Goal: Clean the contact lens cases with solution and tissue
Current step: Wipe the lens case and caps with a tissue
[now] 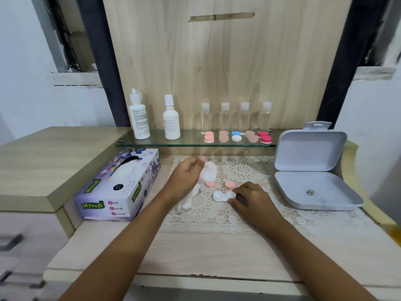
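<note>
Head cam: white lens case (223, 196) sits uncapped on table (195, 253), right grip (249, 198) pinching its rim to steady it; left grip (187, 177) bunched round tissue (209, 172), prob. ready for wiping.

Bright even light, soft overall blur, wide-angle edge distortion

wooden desk (195, 253): lace mat (245, 170), tissue box (117, 187), open grey box (314, 187); glass shelf (191, 142): bottles (171, 120), lens cases (209, 137).

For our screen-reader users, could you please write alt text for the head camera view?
A person's left hand holds a crumpled white tissue while the right hand holds an open white lens case on a lace mat. Two pink caps lie beside it.
</note>
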Tool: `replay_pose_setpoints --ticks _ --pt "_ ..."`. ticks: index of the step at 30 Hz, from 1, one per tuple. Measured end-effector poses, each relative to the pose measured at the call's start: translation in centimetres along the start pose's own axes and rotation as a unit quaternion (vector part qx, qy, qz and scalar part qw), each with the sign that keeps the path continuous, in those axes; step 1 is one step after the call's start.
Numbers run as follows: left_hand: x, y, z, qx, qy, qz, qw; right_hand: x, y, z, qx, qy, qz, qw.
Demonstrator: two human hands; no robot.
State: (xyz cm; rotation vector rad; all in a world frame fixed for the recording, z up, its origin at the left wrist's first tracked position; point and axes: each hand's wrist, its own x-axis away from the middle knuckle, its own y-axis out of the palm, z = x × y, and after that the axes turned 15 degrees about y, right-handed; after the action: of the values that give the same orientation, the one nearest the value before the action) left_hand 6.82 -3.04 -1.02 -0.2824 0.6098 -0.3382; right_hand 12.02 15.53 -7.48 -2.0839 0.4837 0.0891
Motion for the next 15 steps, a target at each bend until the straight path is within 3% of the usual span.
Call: replay_pose_setpoints --ticks 8,15 --pt "0.6 2.5 -2.5 -0.06 -0.021 -0.097 0.993 0.0 0.1 0.0 0.015 -0.004 0.007 1.0" --pt "0.6 3.3 -3.8 -0.115 0.046 -0.07 0.99 0.0 0.0 0.1 0.023 -0.009 0.006 1.0"
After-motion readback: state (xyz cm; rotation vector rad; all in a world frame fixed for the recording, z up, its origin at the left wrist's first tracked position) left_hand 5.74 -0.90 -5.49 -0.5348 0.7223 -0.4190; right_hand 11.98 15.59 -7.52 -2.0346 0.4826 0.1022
